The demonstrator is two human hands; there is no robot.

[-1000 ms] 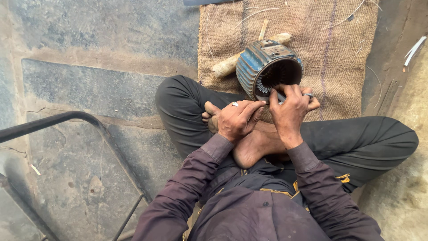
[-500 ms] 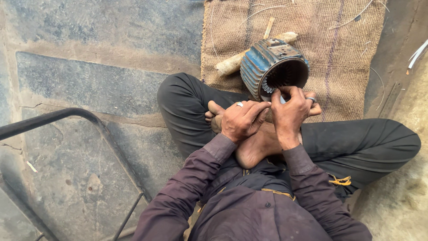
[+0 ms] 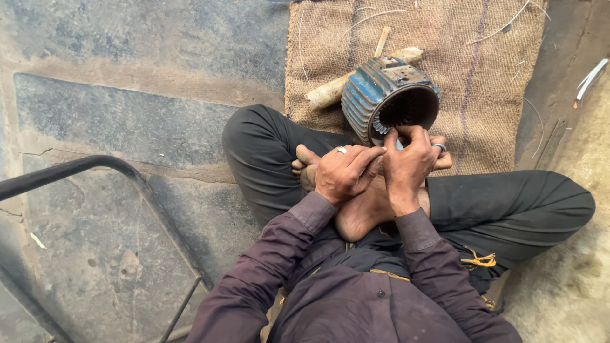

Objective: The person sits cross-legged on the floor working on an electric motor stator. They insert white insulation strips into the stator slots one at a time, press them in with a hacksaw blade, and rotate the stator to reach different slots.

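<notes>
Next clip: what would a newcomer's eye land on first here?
Most striking is the blue ribbed motor housing, lying on its side on the burlap mat with its dark slotted bore facing the person. The left hand and right hand meet at its lower rim, above crossed bare feet. A wooden stick lies behind it.

The person wears a dark purple-brown shirt with long sleeves, buttoned cuffs and a small button on the front, and loose dark grey trousers. The feet are bare, and a yellow-orange cord (a little frayed) hangs at the waist. The left hand [image 3: 343, 173] has a silver ring on one finger, and the right hand [image 3: 406, 162] has one too.
</notes>
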